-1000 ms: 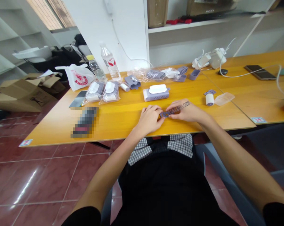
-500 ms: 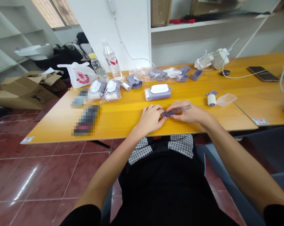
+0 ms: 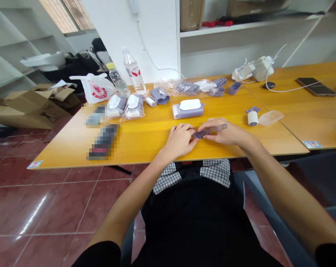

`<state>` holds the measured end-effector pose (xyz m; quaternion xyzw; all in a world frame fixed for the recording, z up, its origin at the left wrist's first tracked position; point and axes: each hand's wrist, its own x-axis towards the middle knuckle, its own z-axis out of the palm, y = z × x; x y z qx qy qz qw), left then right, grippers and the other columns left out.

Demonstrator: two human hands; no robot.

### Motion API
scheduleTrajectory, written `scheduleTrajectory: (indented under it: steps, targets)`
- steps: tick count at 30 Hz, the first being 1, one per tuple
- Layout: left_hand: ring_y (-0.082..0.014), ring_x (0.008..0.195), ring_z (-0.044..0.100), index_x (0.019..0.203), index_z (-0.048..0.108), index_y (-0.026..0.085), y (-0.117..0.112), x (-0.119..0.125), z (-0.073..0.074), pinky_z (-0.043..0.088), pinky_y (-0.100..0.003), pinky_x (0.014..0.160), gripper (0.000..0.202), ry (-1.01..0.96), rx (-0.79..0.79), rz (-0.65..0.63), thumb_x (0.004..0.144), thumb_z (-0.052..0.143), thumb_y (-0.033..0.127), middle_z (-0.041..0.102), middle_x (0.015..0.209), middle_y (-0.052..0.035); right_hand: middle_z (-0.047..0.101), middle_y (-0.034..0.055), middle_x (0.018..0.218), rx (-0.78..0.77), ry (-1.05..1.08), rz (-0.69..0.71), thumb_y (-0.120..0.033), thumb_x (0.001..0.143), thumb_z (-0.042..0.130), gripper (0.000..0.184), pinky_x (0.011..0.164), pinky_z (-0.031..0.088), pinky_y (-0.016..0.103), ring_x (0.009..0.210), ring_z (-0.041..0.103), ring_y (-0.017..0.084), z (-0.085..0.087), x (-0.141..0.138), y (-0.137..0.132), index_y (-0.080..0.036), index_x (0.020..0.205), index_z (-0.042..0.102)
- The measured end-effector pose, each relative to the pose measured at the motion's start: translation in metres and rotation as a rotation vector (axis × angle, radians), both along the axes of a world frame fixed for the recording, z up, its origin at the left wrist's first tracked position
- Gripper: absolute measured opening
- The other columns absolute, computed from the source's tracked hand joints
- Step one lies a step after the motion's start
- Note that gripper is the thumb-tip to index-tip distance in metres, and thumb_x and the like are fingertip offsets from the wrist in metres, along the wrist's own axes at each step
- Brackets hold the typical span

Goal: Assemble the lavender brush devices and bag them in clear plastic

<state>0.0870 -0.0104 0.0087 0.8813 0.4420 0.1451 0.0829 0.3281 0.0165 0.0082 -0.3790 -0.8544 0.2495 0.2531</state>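
Close to the table's front edge, my left hand pinches a small grey-purple part between thumb and fingers. My right hand grips the same part from the other side. A thin coil spring stretches rightward from it across the right hand; how the two join is hidden by the fingers. Just beyond the hands lies a grey-purple device with a white oval top. To the right, a white cylinder stands beside small purple pieces and a translucent plastic tray.
Bagged purple-and-white units, an open purple casing and clear wrapping line the back. Two bottles and a white plastic bag stand back left. White chargers with a cable and a phone lie right.
The view has shifted slightly, so everything appears a little further right. Both hands keep their hold on the purple part, with no clear movement.
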Motion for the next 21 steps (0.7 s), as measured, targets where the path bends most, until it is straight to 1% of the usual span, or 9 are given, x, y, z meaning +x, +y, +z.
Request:
scheduleTrajectory:
  steps: [8, 13, 16, 21]
  targets:
    - [-0.0340, 0.129, 0.061, 0.126, 0.076, 0.024, 0.0009, -0.0006, -0.0001, 0.049, -0.053, 0.107, 0.028, 0.001, 0.011, -0.010, 0.106, 0.062, 0.037, 0.071, 0.135, -0.0090, 0.082, 0.0012, 0.108, -0.025, 0.041, 0.011, -0.031, 0.089, 0.079, 0.017, 0.103, 0.054, 0.049, 0.100, 0.074, 0.029, -0.0013, 0.0003, 0.0015, -0.036, 0.106, 0.082]
    - [-0.0315, 0.114, 0.066, 0.125, 0.079, 0.020, 0.0036, -0.0016, -0.0012, 0.054, -0.049, 0.101, 0.030, 0.007, 0.003, -0.013, 0.106, 0.062, 0.037, 0.072, 0.120, -0.0118, 0.083, 0.0001, 0.107, -0.020, 0.046, 0.010, -0.030, 0.091, 0.078, 0.015, 0.099, 0.055, 0.047, 0.099, 0.075, 0.028, -0.0035, -0.0016, 0.0017, -0.035, 0.104, 0.081]
    - [-0.0299, 0.106, 0.068, 0.126, 0.079, 0.019, 0.0050, -0.0013, -0.0015, 0.056, -0.046, 0.096, 0.030, 0.018, -0.011, -0.022, 0.107, 0.062, 0.035, 0.073, 0.109, -0.0115, 0.084, 0.0002, 0.107, 0.012, 0.027, -0.010, -0.028, 0.092, 0.075, 0.015, 0.098, 0.057, 0.045, 0.100, 0.076, 0.028, -0.0038, -0.0041, 0.0004, -0.033, 0.105, 0.079]
    - [-0.0294, 0.103, 0.069, 0.126, 0.079, 0.018, 0.0037, 0.0003, 0.0017, 0.056, -0.044, 0.094, 0.030, 0.034, -0.017, -0.020, 0.106, 0.062, 0.032, 0.074, 0.104, -0.0108, 0.083, 0.0013, 0.106, 0.068, -0.011, -0.034, -0.025, 0.091, 0.072, 0.016, 0.097, 0.058, 0.045, 0.100, 0.077, 0.028, -0.0036, -0.0084, -0.0011, -0.031, 0.105, 0.077]
